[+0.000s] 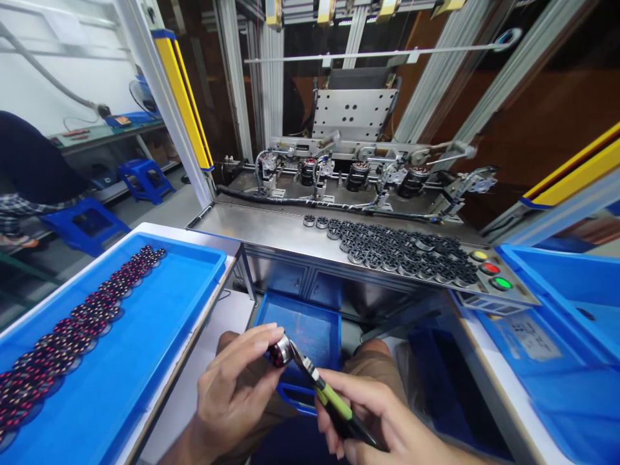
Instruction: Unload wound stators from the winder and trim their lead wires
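Between the thumb and fingers of my left hand (237,381) is a small round motor stator (279,351) with a silvery rim and reddish windings. My right hand (372,413) is closed around pliers (334,400) with green and black handles. The tips of the pliers meet the edge of the stator, or come very near it; the exact contact is too small to tell. Both hands are above my lap, in front of a blue crate (334,323) on the floor.
A blue tray (159,310) at left holds rows of wound stators (92,310). Many dark stator cores (402,248) cover the machine's metal ledge (252,226), beside lit buttons (490,268). Winding stations (358,174) stand behind. Blue bins (571,284) are at right; a person (39,161) sits far left.
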Tool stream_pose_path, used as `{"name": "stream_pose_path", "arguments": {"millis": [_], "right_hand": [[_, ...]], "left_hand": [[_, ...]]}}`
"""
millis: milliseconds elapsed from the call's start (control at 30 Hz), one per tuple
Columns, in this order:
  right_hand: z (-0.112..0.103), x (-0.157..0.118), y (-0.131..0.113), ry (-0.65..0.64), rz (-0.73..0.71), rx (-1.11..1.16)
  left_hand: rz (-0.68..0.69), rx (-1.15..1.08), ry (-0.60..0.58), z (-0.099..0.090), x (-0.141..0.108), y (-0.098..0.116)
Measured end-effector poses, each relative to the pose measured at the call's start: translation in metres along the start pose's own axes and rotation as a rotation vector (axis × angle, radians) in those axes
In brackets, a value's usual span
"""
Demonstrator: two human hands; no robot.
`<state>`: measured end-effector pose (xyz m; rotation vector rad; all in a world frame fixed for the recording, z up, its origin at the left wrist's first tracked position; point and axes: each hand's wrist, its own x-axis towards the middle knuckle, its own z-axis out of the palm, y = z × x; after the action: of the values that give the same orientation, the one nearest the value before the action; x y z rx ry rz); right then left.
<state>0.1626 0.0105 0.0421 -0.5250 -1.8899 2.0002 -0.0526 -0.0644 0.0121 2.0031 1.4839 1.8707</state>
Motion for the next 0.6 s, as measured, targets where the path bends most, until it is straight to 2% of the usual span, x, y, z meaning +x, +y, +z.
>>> {"name": "stream_pose_path", "arguments": {"millis": [133,267,400,600], "right_hand": [[0.001,0.009,-0.014,0.007,0.028,-0.175],[-0.001,0.009,-0.017,0.126,-0.022,-0.323],[-0.007,0.002,-0.007,0.219,0.008,-0.291],[-0.014,-0.002,0.009,0.235,0.116,-0.121]], "left_hand": [[0.025,0.047,-0.012,0.000,0.002,0.002],[0.077,0.143,0.008,0.002,0.008,0.004],[0.140,0.246,0.005,0.002,0.011,0.003],[0.167,0.354,0.022,-0.001,0.006,0.001]]}}
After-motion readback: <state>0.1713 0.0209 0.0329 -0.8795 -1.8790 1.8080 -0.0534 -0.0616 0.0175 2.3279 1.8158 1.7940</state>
